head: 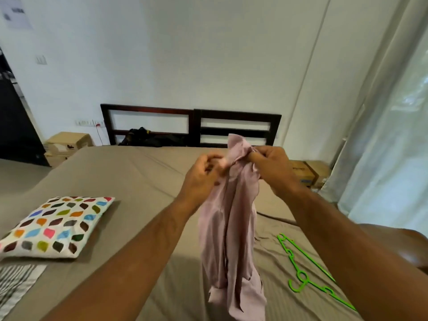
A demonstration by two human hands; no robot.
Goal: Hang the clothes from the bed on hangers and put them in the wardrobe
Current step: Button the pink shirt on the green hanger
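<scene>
Both the left hand [203, 169] and the right hand [271, 165] pinch the collar of a pink shirt [229, 228] dangling over the bed [139, 181], likely readying it for the green hanger [308, 269] lying nearby.

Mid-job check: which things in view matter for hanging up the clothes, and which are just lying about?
Part of the job:
- pink shirt, held up by left hand and right hand
- green hanger lying on the bed

Lying about:
- patterned pillow
- striped cloth (possibly clothing, unclear)
- cardboard boxes
- dark bundle by the headboard
</scene>
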